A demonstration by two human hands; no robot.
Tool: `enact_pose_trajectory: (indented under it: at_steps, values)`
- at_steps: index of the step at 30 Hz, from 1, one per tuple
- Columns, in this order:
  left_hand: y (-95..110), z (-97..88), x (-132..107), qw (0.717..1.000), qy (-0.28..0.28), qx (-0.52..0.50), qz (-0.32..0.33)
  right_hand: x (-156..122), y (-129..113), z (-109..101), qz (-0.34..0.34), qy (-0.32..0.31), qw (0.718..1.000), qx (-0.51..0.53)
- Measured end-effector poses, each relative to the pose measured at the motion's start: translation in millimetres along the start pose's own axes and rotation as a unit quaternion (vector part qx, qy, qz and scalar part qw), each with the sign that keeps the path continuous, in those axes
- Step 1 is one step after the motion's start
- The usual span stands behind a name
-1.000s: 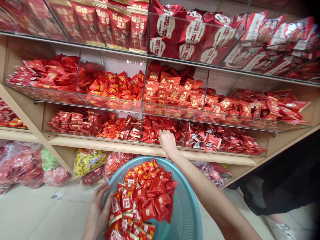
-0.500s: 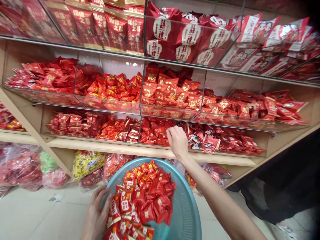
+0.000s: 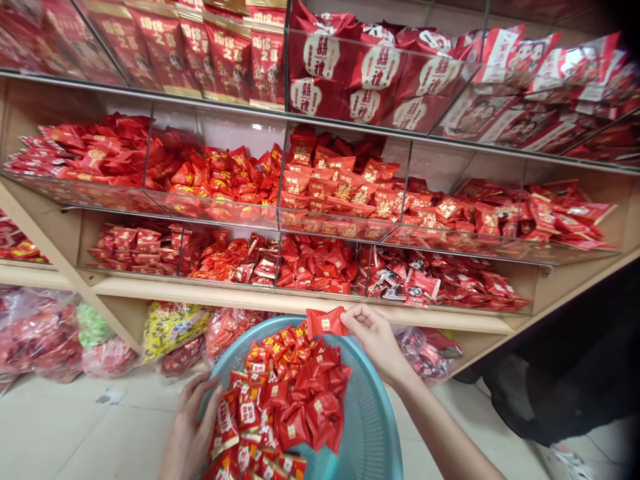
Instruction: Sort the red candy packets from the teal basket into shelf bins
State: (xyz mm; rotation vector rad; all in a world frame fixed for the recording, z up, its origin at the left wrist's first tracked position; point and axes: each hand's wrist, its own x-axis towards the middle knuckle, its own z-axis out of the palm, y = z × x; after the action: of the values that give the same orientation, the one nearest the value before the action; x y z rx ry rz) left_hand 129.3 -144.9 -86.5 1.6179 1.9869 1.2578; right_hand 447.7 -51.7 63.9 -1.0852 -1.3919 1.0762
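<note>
My right hand pinches the end of a small red candy packet with gold print, held over the far rim of a round teal plastic basket. In the basket lie plain red packets, small shiny red-and-gold candies and red packets with white labels. At the basket's left rim, my left hand has its fingers curled over the edge, beside the labelled packets. Part of the rim is hidden under it. Similar red packets fill a lower shelf bin behind the basket.
Clear-fronted shelf bins hold red packets and larger bags. A wooden shelf edge runs just beyond the basket. Plastic bags of sweets sit underneath. Dark clothing of a person shows at the right.
My right hand has come down and back from the lower bin to above the basket's far rim, a red candy packet now visible in its fingers. My left hand stays at the rim.
</note>
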Motion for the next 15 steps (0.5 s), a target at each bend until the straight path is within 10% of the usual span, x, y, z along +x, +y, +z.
enact_pose_trajectory:
  at_steps: [15]
  values:
    - [9.3,-1.0,-2.6,1.0,-0.006,0.004,-0.012,-7.8,79.3,40.1,0.089,-0.075,0.989,-0.094]
